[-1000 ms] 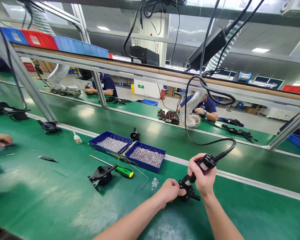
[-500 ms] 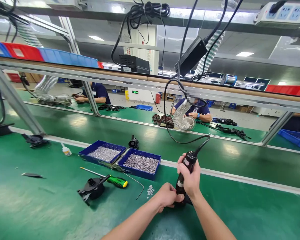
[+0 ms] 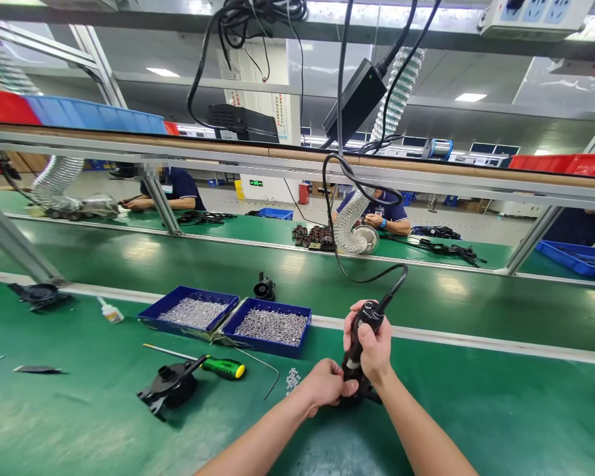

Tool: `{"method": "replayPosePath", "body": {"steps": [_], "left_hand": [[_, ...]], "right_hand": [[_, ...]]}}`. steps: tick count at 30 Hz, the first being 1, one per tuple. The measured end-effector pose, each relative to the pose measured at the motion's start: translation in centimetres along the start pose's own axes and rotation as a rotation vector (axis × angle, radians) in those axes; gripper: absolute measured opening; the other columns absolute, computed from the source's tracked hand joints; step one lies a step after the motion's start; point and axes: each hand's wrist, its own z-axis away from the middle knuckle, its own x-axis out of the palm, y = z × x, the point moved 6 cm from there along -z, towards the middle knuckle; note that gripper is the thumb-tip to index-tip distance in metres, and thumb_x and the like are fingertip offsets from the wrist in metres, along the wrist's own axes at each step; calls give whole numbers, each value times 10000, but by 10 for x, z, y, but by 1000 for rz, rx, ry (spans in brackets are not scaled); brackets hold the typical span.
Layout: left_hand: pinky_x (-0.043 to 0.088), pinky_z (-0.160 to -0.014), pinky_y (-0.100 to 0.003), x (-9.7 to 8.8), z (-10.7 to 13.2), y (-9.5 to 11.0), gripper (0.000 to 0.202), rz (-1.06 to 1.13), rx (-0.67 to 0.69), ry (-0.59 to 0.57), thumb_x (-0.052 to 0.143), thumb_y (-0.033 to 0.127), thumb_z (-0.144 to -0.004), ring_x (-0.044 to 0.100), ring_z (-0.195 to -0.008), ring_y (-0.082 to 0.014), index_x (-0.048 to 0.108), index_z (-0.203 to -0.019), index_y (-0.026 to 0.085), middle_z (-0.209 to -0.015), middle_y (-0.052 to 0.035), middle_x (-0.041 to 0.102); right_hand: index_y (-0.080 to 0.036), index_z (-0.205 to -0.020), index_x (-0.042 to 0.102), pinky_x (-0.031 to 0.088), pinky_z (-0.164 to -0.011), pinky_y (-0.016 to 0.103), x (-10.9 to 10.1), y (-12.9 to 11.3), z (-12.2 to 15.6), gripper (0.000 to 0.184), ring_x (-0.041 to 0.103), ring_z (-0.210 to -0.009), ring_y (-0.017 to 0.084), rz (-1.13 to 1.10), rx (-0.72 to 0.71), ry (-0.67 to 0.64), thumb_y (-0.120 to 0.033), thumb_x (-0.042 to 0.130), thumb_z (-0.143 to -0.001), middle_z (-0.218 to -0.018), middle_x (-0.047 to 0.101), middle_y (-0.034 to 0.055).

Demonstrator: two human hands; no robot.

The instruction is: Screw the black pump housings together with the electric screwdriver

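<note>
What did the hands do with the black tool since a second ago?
The right hand tipped the power screwdriver from slanted to upright, tip down on the small black part. The left hand kept holding that part. The blue trays and the green-handled screwdriver lay as before.

Green bench (image 3: 79, 430) bears black part (image 3: 371, 396), trays (image 3: 265, 344), perhaps screws (image 3: 291, 379).

The bench (image 3: 79, 423) was bright green, and the two trays (image 3: 272, 343) of silver screws (image 3: 272, 326) were deep blue. The screwdriver (image 3: 221, 367) had a green-and-yellow handle. The electric driver (image 3: 361, 327) was black.
</note>
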Motion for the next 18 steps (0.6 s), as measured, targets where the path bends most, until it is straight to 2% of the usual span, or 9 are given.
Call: {"method": "replayPosePath", "body": {"steps": [5, 10, 13, 18], "left_hand": [[550, -735, -291, 1, 5, -2, 347, 42, -17, -1, 787, 185, -862, 609, -909, -166, 444, -897, 219, -889, 0, 627], [513, -726, -277, 3, 3, 1, 331, -3, 40, -56, 774, 198, -873, 560, -840, -146, 444, -863, 216, -805, 29, 549], [526, -752, -299, 3, 1, 1, 366, -14, 22, -49, 812, 227, -840, 575, -878, -165, 448, -881, 218, -839, 8, 575], [556, -799, -325, 3, -5, -4, 474, 8, 31, -59, 910, 283, -722, 625, -998, -210, 474, -897, 223, -931, -17, 619]], "right_hand": [[-223, -1105, 654, 408, -449, 204, -1, -1, 0, 416, 573, -481, 86, -42, 2, -23, -590, 721, -921, -819, 686, 6], [-225, -1104, 639, 416, -473, 220, 1, -4, 2, 371, 566, -501, 87, 48, 12, 0, -544, 720, -934, -827, 680, 4], [-224, -1082, 621, 437, -481, 235, 4, -4, 2, 359, 555, -502, 90, 105, 11, 5, -531, 725, -926, -811, 668, -4], [-223, -992, 593, 432, -488, 255, 2, 3, 3, 281, 505, -503, 92, 264, 75, 69, -418, 774, -901, -725, 575, -49]]}}
